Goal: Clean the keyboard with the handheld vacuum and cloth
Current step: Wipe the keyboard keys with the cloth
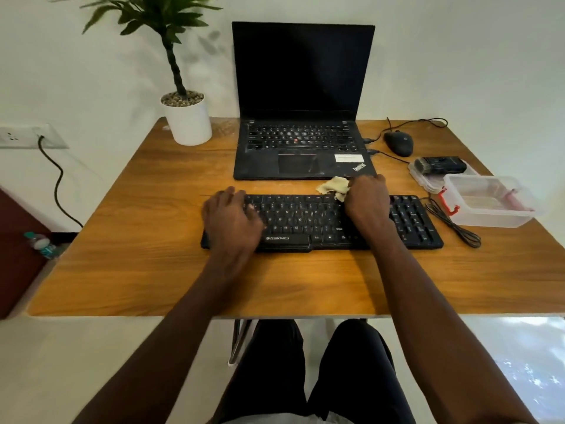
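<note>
A black keyboard (308,220) lies across the middle of the wooden table (153,270). My left hand (230,218) rests flat on the keyboard's left end, fingers spread over the keys. My right hand (365,201) presses a beige cloth (334,186) against the keyboard's upper edge, right of centre; the cloth sticks out to the left of the fingers. The black handheld vacuum (441,165) with its brush tip lies on a plastic lid at the right, apart from both hands.
An open black laptop (301,117) stands right behind the keyboard. A potted plant (186,117) is at the back left, a black mouse (399,143) at the back right. A clear plastic box (492,201) and a coiled black cable (452,221) lie right of the keyboard.
</note>
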